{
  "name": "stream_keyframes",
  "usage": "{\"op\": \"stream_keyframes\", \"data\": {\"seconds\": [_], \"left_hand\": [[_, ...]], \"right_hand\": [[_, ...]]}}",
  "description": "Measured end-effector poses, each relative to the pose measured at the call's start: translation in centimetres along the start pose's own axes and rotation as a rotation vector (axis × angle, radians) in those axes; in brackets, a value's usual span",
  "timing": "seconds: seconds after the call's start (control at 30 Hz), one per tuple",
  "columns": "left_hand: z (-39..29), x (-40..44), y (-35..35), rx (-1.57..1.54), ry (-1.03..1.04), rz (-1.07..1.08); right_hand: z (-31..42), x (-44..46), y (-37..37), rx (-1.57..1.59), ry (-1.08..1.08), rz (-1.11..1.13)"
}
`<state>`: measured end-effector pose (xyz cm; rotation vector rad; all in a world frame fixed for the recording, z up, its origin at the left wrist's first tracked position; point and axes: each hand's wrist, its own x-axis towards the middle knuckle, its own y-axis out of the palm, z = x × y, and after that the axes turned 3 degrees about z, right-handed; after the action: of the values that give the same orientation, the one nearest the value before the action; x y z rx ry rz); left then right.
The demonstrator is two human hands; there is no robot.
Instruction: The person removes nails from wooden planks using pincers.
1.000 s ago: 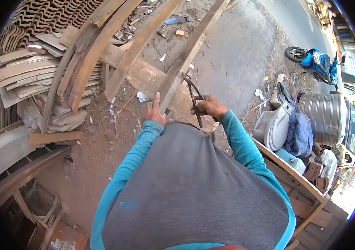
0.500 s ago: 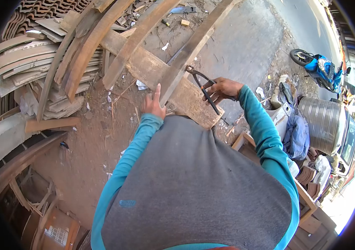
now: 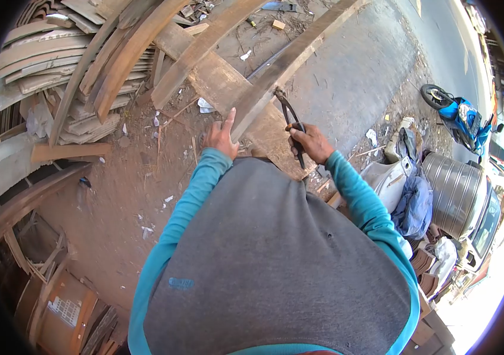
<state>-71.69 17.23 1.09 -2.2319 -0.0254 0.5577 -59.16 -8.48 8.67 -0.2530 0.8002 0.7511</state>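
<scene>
My right hand (image 3: 313,144) is wrapped around the handles of a pair of pincers (image 3: 290,115). The pincers' jaws meet the side of a long wooden beam (image 3: 299,54); whether they bite on a nail is too small to tell. At the near end of this beam, my left hand (image 3: 221,140) grips it with the index finger stretched along the wood. Beneath the beam lies a wide, worn plank (image 3: 219,80), running crosswise and ending below my right hand.
Another beam (image 3: 204,44) crosses the plank farther left. Curved boards (image 3: 131,56) and stacked slats (image 3: 45,56) stand at the left. A handsaw (image 3: 278,6) and a small wood block (image 3: 278,24) lie beyond. At right are a metal drum (image 3: 452,189) and a blue motorcycle (image 3: 462,121).
The pincers' handles have come closer together in my right hand, which has moved slightly down. My left hand stays at the beam's end. The view has shifted a little.
</scene>
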Motion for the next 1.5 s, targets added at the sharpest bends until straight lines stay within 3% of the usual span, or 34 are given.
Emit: {"op": "stream_keyframes", "data": {"seconds": [0.07,0.17,0.3,0.5,0.6,0.7,0.77,0.87,1.0,1.07,1.2,1.3,1.33,1.37,1.5], "left_hand": [[-0.1,0.0,-0.6,-0.009,-0.047,0.06],[2.8,2.1,-0.7,-0.245,0.032,0.097],[6.5,4.2,-1.0,-0.344,0.089,0.119],[10.8,2.9,-2.8,-0.437,0.018,0.033],[11.7,2.1,-2.9,-0.571,-0.087,0.093],[12.4,1.6,-2.1,-0.55,-0.02,-0.057],[15.4,1.9,0.8,-1.015,-0.054,-0.04],[14.6,1.2,0.9,-1.097,-0.11,-0.032],[13.3,2.5,1.0,-0.776,-0.113,-0.153],[12.3,2.8,0.1,-0.561,-0.198,-0.155],[13.0,3.2,1.8,-0.518,-0.19,-0.077],[12.5,2.9,3.9,-0.667,-0.167,-0.077],[12.5,2.9,4.1,-0.676,-0.261,-0.062],[12.6,2.8,4.3,-0.684,-0.358,-0.047],[15.8,4.5,6.1,-0.691,-0.287,0.008]], "right_hand": [[-2.7,0.6,2.5,0.178,-0.087,-0.041],[-4.3,0.6,6.1,0.034,-0.224,-0.151],[-0.5,1.1,6.6,0.208,-0.311,-0.258],[3.1,1.0,0.1,0.406,-0.276,-0.216],[2.4,0.4,0.9,0.42,-0.243,-0.211],[0.4,0.3,2.4,0.392,-0.182,-0.229],[-0.4,0.1,4.3,0.31,-0.159,-0.258],[-0.8,-0.4,6.6,0.383,-0.124,-0.168],[-1.5,-0.1,8.4,0.243,-0.067,-0.228],[-1.9,0.2,8.5,0.021,-0.041,-0.191],[0.2,-1.5,11.2,-0.073,-0.14,-0.215],[0.7,-2.3,12.1,-0.354,-0.143,-0.189],[1.0,-2.5,12.4,-0.464,-0.11,-0.166],[0.4,-2.3,12.5,-0.473,-0.109,-0.169],[0.9,-3.3,14.4,-0.411,-0.324,-0.255]]}}
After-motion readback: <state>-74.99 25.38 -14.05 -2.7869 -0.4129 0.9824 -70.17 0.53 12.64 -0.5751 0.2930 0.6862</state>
